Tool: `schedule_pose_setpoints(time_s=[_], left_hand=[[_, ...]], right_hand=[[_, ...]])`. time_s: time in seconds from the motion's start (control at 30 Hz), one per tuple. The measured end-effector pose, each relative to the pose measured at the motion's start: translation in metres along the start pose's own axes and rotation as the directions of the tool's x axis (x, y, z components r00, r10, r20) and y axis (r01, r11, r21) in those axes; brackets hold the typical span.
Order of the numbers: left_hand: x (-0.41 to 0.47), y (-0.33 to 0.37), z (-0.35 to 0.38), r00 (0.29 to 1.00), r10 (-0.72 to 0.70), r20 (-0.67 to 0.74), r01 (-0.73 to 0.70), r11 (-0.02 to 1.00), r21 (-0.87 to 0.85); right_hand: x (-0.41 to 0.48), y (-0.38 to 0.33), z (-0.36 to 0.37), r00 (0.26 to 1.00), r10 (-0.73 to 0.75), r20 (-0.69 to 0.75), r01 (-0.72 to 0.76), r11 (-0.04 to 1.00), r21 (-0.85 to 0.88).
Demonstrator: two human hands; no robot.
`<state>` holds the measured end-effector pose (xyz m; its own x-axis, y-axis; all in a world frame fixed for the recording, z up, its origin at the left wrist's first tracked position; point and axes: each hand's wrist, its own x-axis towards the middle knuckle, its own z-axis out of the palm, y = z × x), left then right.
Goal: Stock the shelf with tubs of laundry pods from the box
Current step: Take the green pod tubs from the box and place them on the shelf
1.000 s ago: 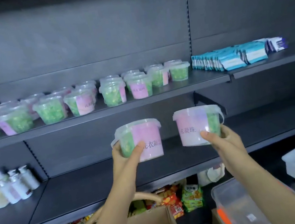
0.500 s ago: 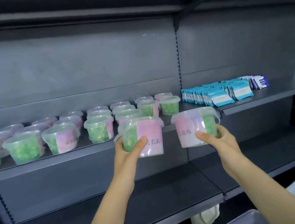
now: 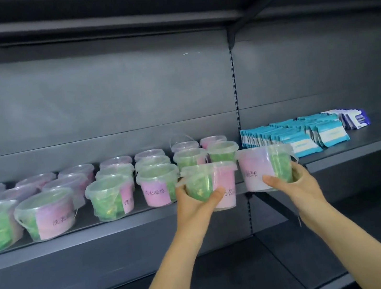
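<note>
Left hand (image 3: 194, 205): thumb and fingers were curled round the left tub (image 3: 224, 181), low on its wall. The tub was upright at the shelf (image 3: 74, 242) front edge, just beside the stocked tubs (image 3: 157, 187).
Right hand (image 3: 292, 184): thumb lay across the front and fingers wrapped behind the right tub (image 3: 257, 166), which was upright near the bay divider.
Shelf: the front row appeared open at its right end.
Blue packets (image 3: 331, 132): in the next bay, near the right tub.
Box: out of view.
Step, as judged: setting both tubs into the front gap.
Doing it well: lift the bases clear of the lip, seat the left tub against its neighbour first, turn labels forward, and keep the right tub off the packets.
</note>
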<state>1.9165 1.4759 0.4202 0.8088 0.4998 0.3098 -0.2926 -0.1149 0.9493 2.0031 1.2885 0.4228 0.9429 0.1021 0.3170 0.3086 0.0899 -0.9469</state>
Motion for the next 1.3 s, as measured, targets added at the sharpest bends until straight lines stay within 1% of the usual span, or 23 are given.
schedule_pose_setpoints(time_s=[0.13,0.23,0.4,0.5,0.6,0.7,0.77,0.83,0.93,1.0,1.07,1.17,1.3], left_hand=[[0.037,-0.014,0.026,0.995,0.054,-0.089,-0.051,0.998,0.032],[0.066,-0.023,0.044,0.983,0.103,-0.155,-0.088,0.991,0.096],[0.099,-0.046,0.058,0.946,0.147,-0.289,-0.083,0.971,0.223],[0.102,-0.062,0.055,0.938,0.17,-0.303,-0.056,0.935,0.35],[0.104,-0.067,0.049,0.935,0.205,-0.291,-0.066,0.903,0.425],[0.108,-0.07,0.044,0.941,0.202,-0.272,-0.032,0.853,0.521],[0.108,-0.071,0.042,0.942,0.199,-0.268,-0.008,0.816,0.579],[0.109,-0.071,0.04,0.948,0.195,-0.253,0.005,0.783,0.622],[0.11,-0.069,0.038,0.958,0.179,-0.222,0.023,0.729,0.684],[0.109,-0.069,0.036,0.963,0.166,-0.211,0.034,0.706,0.708],[0.107,-0.069,0.032,0.968,0.138,-0.208,0.06,0.68,0.731],[0.105,-0.068,0.026,0.976,0.107,-0.191,0.088,0.606,0.79],[0.097,-0.062,0.021,0.982,0.1,-0.163,0.089,0.514,0.853]], right_hand=[[0.048,0.014,-0.005,0.999,-0.014,0.044,0.013,1.0,0.016],[0.082,0.028,-0.007,0.996,-0.019,0.084,0.014,0.998,0.055],[0.123,0.054,-0.005,0.99,0.012,0.139,-0.022,0.997,0.076],[0.136,0.065,-0.005,0.986,0.024,0.165,-0.038,0.996,0.08],[0.146,0.075,-0.008,0.983,0.046,0.179,-0.058,0.996,0.066],[0.154,0.078,-0.01,0.982,0.053,0.183,-0.062,0.997,0.043],[0.156,0.077,-0.008,0.98,0.039,0.195,-0.039,0.999,-0.004],[0.157,0.075,-0.004,0.972,0.015,0.236,0.011,0.994,-0.108],[0.156,0.074,0.003,0.951,-0.039,0.308,0.129,0.952,-0.276],[0.157,0.072,0.005,0.939,-0.064,0.339,0.187,0.921,-0.342],[0.16,0.072,0.006,0.928,-0.056,0.369,0.213,0.891,-0.4],[0.163,0.069,0.005,0.909,-0.036,0.415,0.262,0.823,-0.504],[0.156,0.065,-0.001,0.911,-0.035,0.411,0.316,0.701,-0.64]])
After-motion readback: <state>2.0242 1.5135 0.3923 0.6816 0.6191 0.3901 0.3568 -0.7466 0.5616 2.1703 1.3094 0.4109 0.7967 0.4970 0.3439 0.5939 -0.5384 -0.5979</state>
